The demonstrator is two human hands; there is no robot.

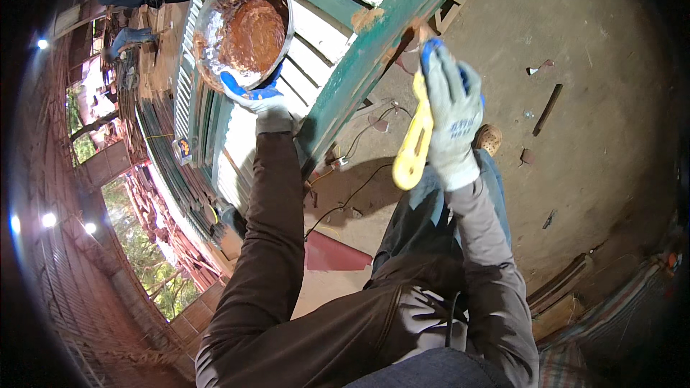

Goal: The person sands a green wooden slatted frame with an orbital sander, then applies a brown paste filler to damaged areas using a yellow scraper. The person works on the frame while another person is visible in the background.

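Head cam: my L hand (pixel 260 99), gloved, grips a metal bowl (pixel 211 29) by its near rim, w/ brown paste (pixel 253 32) inside, over green/white louvred panel (pixel 404 20). My R hand (pixel 454 111), also gloved, closed round a yellow-handled tool (pixel 412 149), tip by panel's outer edge; contact unclear. Brown patch (pixel 366 20) on green rail, btwn bowl & tool.

The gloved left hand (pixel 262 98) is gripping a metal bowl (pixel 213 36) at its near rim, and reddish-brown paste (pixel 253 32) is coating the inside. The gloved right hand (pixel 454 104) is holding a yellow-handled tool (pixel 413 147) that is pointing toward a green frame (pixel 388 36). White slats (pixel 315 31) are lining this frame. A dark cable (pixel 352 200) is trailing across the floor (pixel 604 100).
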